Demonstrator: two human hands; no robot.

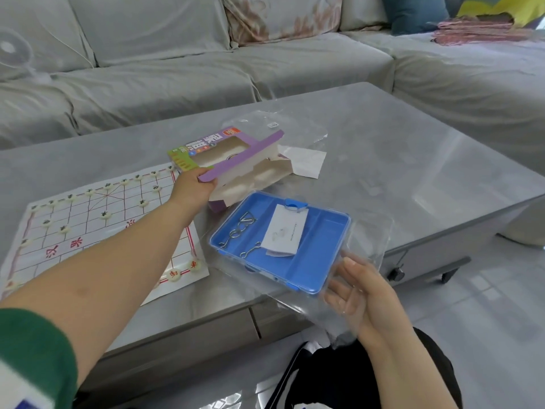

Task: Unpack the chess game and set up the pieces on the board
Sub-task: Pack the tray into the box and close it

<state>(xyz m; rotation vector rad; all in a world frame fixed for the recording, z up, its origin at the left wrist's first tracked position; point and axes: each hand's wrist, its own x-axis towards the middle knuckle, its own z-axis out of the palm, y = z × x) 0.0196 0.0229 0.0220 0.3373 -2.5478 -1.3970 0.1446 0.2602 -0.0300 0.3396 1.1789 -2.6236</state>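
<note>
A paper Chinese chess board (88,231) lies on the left of the grey table (413,160), with several round cream pieces (105,214) standing on its lines. My left hand (193,188) grips the near edge of the purple and green cardboard game box (236,160), which is open and tilted. My right hand (358,286) holds the near right corner of a blue plastic case (312,246) inside a clear plastic bag (371,240). The case holds metal wire puzzles (240,231) and a white paper slip (284,230).
Crumpled clear wrapping (298,125) and a white sheet (303,162) lie behind the box. A grey sofa (177,63) runs along the far side of the table, with cushions at the back right. A black bag (339,376) sits on my lap below the table edge.
</note>
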